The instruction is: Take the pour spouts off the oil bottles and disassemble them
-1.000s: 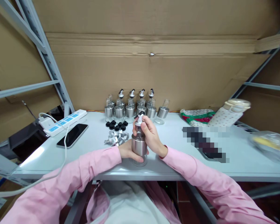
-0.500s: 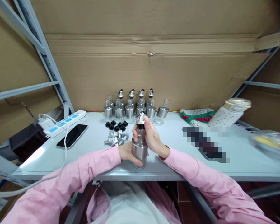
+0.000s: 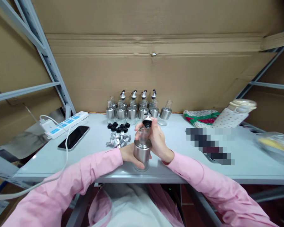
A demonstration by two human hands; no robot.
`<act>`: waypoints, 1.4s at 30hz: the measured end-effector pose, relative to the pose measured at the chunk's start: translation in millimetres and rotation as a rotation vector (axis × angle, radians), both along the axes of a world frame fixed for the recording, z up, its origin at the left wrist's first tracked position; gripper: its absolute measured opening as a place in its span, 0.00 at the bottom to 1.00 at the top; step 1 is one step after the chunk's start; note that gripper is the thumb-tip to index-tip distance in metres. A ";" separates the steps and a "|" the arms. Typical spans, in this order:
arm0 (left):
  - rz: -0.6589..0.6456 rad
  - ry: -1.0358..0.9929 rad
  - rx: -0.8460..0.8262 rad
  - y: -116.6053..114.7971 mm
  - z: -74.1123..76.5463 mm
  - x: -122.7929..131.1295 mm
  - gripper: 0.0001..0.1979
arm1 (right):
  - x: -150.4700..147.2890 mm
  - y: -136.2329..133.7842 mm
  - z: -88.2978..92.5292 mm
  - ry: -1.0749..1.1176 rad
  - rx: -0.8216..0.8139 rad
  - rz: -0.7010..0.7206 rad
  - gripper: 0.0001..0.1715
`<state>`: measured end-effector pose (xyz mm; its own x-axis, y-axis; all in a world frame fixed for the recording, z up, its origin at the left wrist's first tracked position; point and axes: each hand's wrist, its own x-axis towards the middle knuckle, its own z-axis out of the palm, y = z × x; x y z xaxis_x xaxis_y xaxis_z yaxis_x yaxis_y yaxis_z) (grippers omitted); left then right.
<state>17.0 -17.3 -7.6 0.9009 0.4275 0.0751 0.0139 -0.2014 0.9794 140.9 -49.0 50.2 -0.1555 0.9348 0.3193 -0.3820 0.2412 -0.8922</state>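
My left hand [image 3: 131, 155] is wrapped round the steel-sleeved lower part of a glass oil bottle [image 3: 142, 149], which stands upright at the table's front edge. Between the fingers of my right hand [image 3: 158, 138] is a pour spout [image 3: 147, 122] with a silver top and black stopper. It is tilted just above the bottle's glass neck, apart from the mouth as far as I can see. Left of the bottle lie a cluster of black stoppers [image 3: 119, 127] and a heap of silver spout parts [image 3: 118, 139].
Several similar bottles [image 3: 132, 113] stand in rows at the back, some with spouts. On the left are a phone [image 3: 73, 138], a power strip [image 3: 68, 124] and a white cable [image 3: 66, 151]. A dotted white jug [image 3: 232, 116], a patterned cloth [image 3: 200, 117] and a wrapped bowl [image 3: 274, 145] lie right.
My right hand has lifted the spout off the bottle's mouth and tipped it, so its black stopper shows above the neck. My left hand keeps its hold on the bottle.
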 end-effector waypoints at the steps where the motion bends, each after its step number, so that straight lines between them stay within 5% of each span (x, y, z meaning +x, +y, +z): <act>1: 0.000 0.000 0.019 0.2 0.0 0.1 0.28 | -0.3 -0.1 0.6 0.003 -0.017 -0.008 0.29; 7: 0.004 -0.007 -0.010 0.8 -2.7 -0.3 0.28 | 6.0 4.6 0.4 0.029 0.282 -0.191 0.10; 15: 0.009 -0.034 -0.054 2.1 -6.0 -1.3 0.26 | 38.0 -4.5 23.2 -0.607 0.754 -0.404 0.08; 24: 0.022 -0.005 -0.105 1.5 -2.7 -0.7 0.28 | 45.4 -8.4 13.4 -0.864 0.602 -0.262 0.19; 33: 0.021 0.020 -0.140 -1.3 1.6 0.9 0.26 | 44.3 -21.0 22.2 -0.994 0.649 -0.288 0.09; 42: 0.038 -0.187 -0.435 2.6 -7.3 6.5 0.27 | 68.7 6.8 59.2 -0.704 0.660 -0.819 0.08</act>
